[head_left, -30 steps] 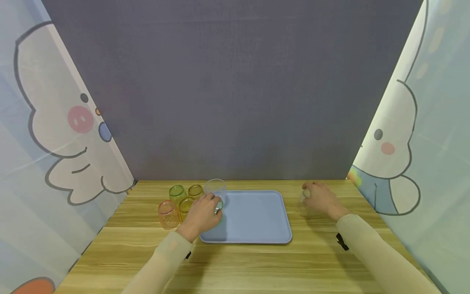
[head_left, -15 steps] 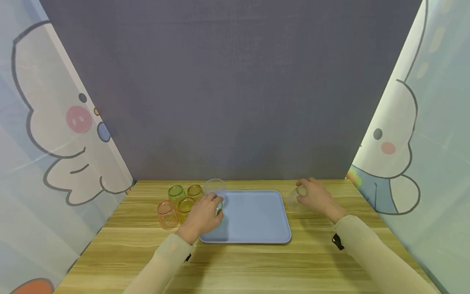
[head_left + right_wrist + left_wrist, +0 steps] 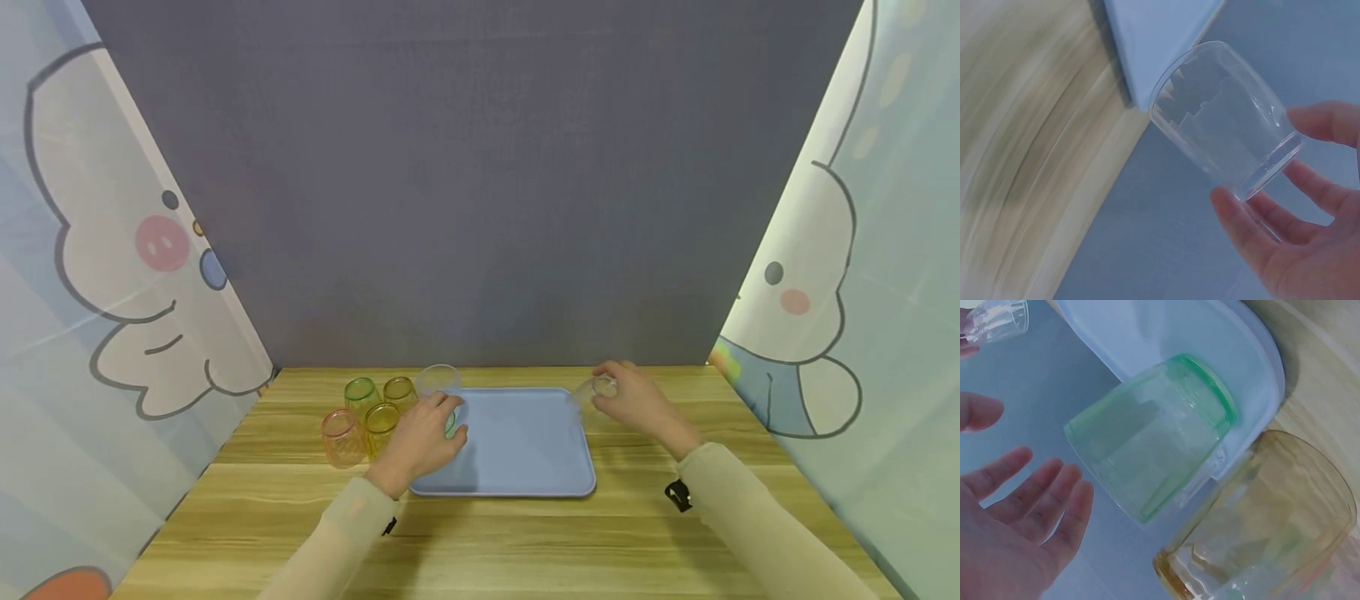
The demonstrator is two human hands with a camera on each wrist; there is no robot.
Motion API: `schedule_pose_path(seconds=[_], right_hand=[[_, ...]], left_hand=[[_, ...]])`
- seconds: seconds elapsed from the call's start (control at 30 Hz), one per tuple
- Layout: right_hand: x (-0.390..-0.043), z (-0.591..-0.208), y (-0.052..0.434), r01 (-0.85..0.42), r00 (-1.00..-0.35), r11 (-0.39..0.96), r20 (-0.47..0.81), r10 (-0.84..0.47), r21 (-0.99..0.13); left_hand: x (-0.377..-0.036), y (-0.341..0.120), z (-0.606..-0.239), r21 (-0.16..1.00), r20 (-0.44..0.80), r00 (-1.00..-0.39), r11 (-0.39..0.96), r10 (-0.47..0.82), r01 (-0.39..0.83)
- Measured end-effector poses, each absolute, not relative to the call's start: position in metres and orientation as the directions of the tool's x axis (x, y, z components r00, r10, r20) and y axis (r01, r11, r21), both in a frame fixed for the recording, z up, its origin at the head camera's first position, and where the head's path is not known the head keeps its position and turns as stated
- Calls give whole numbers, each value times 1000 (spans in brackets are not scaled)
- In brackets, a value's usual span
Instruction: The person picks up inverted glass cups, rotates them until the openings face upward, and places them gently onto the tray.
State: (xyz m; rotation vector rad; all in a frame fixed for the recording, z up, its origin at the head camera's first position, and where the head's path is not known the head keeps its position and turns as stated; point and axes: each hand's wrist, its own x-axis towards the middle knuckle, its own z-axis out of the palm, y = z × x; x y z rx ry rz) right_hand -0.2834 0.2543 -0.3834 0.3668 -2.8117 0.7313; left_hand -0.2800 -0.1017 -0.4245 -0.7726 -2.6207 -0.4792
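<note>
A: The clear ribbed plastic cup (image 3: 1225, 119) sits in the right hand (image 3: 628, 402), fingers (image 3: 1254, 234) curled round its base end and the open rim pointing away. In the head view it is right of centre, over the far right corner of the pale blue rectangular plastic tray (image 3: 517, 450).

B: And the left hand (image 3: 420, 440)?

A: Its fingers (image 3: 1054, 500) are spread and relaxed, gripping nothing. Just beside them a green see-through plastic cup (image 3: 1150, 434) stands upside down on the tray, at the tray's left edge, a little left of centre in the head view. Whether the fingertips touch it I cannot tell.

B: What lies round that?

A: A taller clear plastic cup (image 3: 438, 381) stands just behind the green one at the tray's far left corner. Left of the tray, on the wooden desk (image 3: 525, 542), is a tight cluster: a yellow see-through cup (image 3: 381, 421) nearest the tray, an amber cup (image 3: 399, 391) and a second green cup (image 3: 361, 394) behind it, and an orange-pink cup (image 3: 341, 436) farthest left.

B: Further out?

A: A grey backdrop (image 3: 480, 183) fills the upper middle, with cartoon-print curtains (image 3: 112, 275) at the left and right edges.
</note>
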Motion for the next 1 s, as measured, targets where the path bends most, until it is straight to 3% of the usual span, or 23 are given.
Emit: schedule_pose_path(seconds=[0.37, 0.67, 1.0], right_hand=[[-283, -385, 245, -317, -941, 799, 278, -195, -512], [-279, -386, 238, -336, -937, 750, 284, -204, -570], [-273, -384, 226, -324, -944, 686, 273, -187, -651]], left_hand=[[-278, -95, -421, 316, 397, -811, 765, 431, 561], [-275, -89, -419, 554, 318, -863, 661, 394, 506], [-274, -86, -417, 733, 275, -885, 514, 375, 445]])
